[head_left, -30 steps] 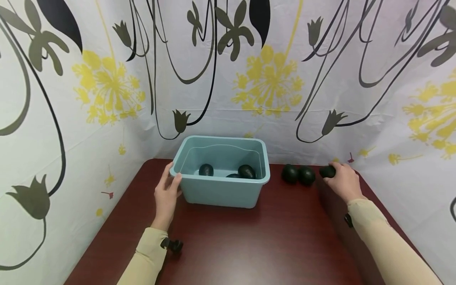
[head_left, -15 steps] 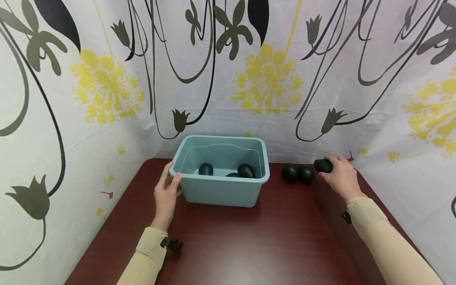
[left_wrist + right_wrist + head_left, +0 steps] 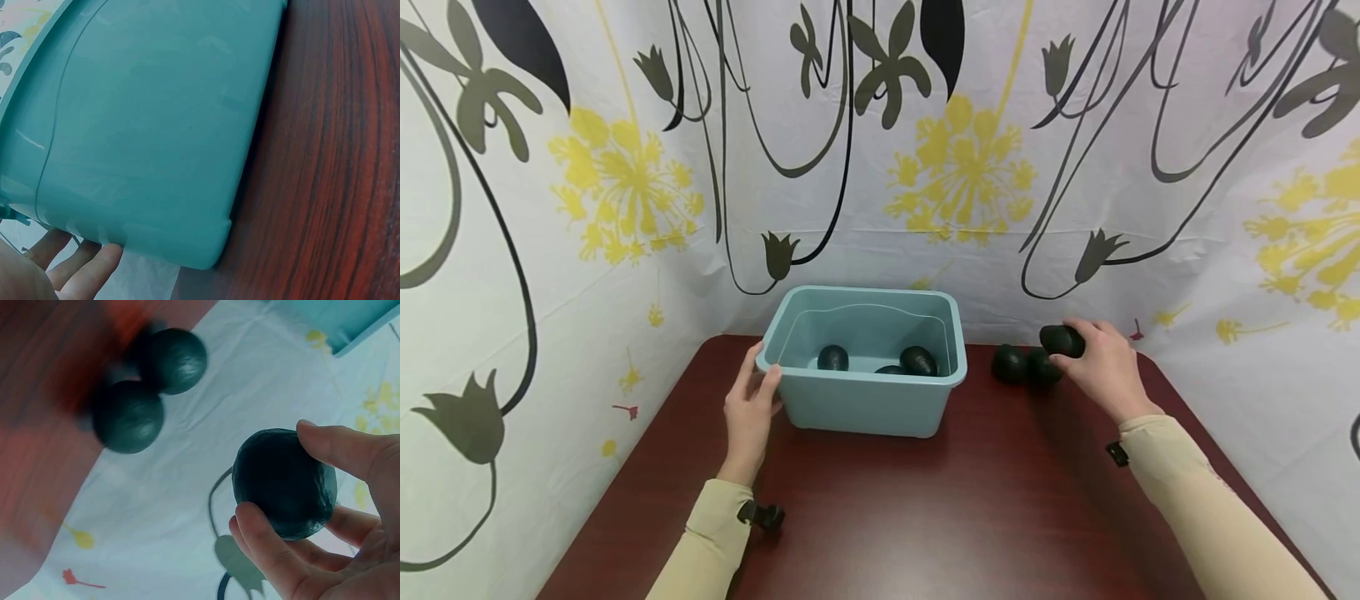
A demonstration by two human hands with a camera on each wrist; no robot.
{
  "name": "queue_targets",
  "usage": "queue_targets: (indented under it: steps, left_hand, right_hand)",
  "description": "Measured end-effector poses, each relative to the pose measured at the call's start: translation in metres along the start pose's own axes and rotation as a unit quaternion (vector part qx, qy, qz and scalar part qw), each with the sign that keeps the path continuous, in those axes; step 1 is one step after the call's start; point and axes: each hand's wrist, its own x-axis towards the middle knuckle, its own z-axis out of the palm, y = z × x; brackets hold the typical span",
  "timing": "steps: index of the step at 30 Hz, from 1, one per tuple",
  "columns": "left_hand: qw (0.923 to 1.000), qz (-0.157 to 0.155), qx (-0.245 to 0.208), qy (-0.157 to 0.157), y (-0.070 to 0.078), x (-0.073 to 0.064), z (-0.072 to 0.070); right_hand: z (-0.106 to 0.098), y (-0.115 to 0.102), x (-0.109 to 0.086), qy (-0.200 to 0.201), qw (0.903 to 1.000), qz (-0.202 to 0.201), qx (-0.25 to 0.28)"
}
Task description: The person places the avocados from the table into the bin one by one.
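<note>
My right hand (image 3: 1105,367) grips a dark green avocado (image 3: 1062,341) between thumb and fingers, raised above the table; the right wrist view shows this avocado (image 3: 284,484) up close. Just below and left of it, two more avocados sit side by side, the left avocado (image 3: 1009,364) and the right avocado (image 3: 1042,368), which is partly covered. A light blue plastic bin (image 3: 865,404) stands at the table's back. My left hand (image 3: 749,421) holds the bin's front left corner, its fingers (image 3: 94,269) against the short side. Inside lie an avocado (image 3: 832,357) and another avocado (image 3: 918,361), with a third partly hidden.
The dark red-brown wooden table (image 3: 880,517) carries the bin and avocados. A white cloth (image 3: 970,275) with yellow and grey flower prints hangs close behind the table and along both sides. A small black device (image 3: 763,515) is strapped to the left wrist.
My right hand has lifted the avocado from the table's back right and carried it left, over the avocado pair. My left hand and the bin have stayed put.
</note>
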Motion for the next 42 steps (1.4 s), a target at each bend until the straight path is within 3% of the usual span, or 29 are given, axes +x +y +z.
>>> queue_targets:
  steps: [11,23,31,42]
  left_hand:
    - [0.9999,-0.008,-0.006,-0.008,0.007,-0.002,0.002]
    - [0.9997,-0.014,-0.012,-0.014,0.013,-0.002,0.003]
    - [0.9999,0.0,0.012,-0.004,0.012,-0.003,0.004]
    - [0.9997,-0.002,0.012,-0.02,0.015,-0.002,0.001]
  right_hand:
    - [-0.007,-0.038,0.002,0.03,0.9989,-0.022,0.027]
    - [-0.007,-0.083,0.013,0.031,0.9966,-0.05,0.059]
    - [-0.007,-0.11,0.025,0.009,0.9954,-0.058,0.076]
    - [-0.002,-0.14,0.037,-0.014,0.993,-0.083,0.083]
